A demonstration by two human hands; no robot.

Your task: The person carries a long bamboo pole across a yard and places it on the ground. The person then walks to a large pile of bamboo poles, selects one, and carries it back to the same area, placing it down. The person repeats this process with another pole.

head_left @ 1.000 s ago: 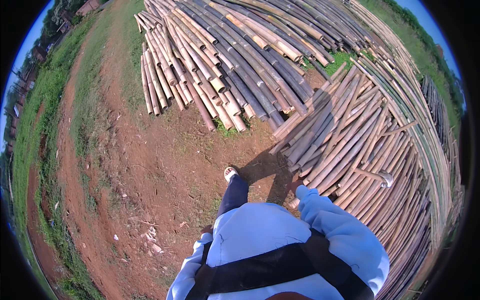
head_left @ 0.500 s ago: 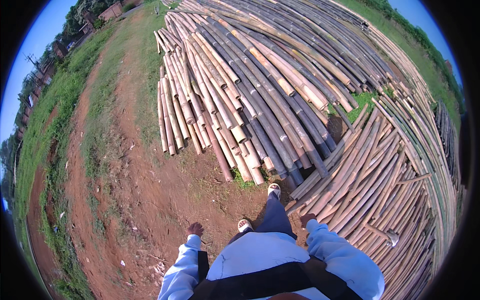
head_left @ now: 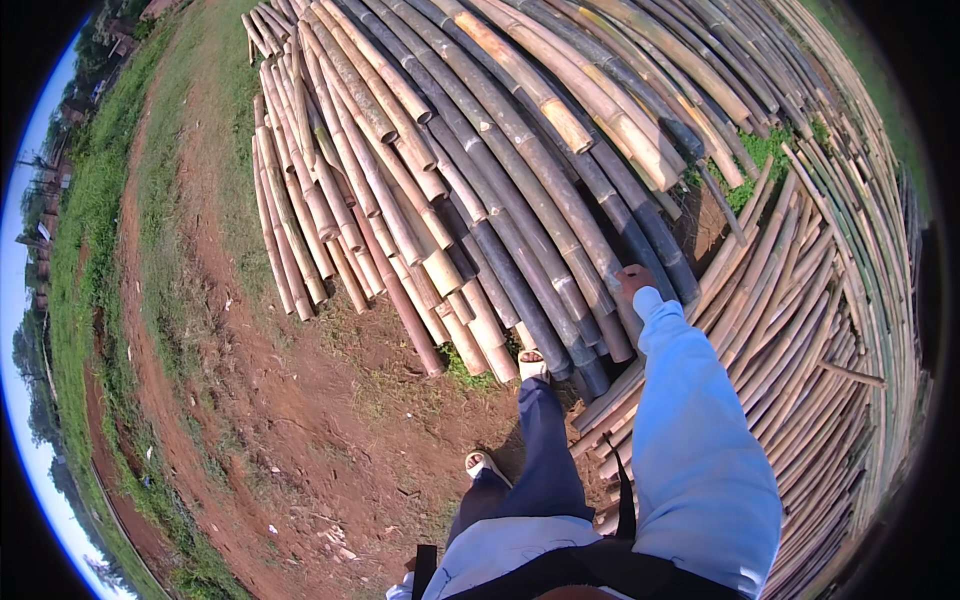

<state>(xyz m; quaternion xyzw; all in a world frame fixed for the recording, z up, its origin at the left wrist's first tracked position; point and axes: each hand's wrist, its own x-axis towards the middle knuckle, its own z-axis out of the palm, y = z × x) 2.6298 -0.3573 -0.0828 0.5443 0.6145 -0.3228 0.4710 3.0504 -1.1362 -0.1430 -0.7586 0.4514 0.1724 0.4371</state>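
Note:
My right hand [head_left: 634, 280] is stretched forward at the near end of the bamboo stack, its fingers curled against a grey-brown bamboo pole [head_left: 572, 205]. That pole lies in the stack among dark poles and paler ones, its cut end toward me. The far side of the grip is hidden. A pale bamboo pole [head_left: 560, 122] ends farther up on top of the stack. My left hand is out of view; only a bit of sleeve shows at the lower edge.
A second heap of thinner bamboo poles [head_left: 745, 330] lies to the right, beside my right arm. Reddish dirt ground [head_left: 300, 420] spreads to the left, with a grass strip [head_left: 110, 200] beyond it. My sandalled foot [head_left: 532, 365] stands close against the pole ends.
My right hand has moved from beside my body forward onto the stack. My left hand has dropped out of view. The stack now appears nearer, and my body leans toward it.

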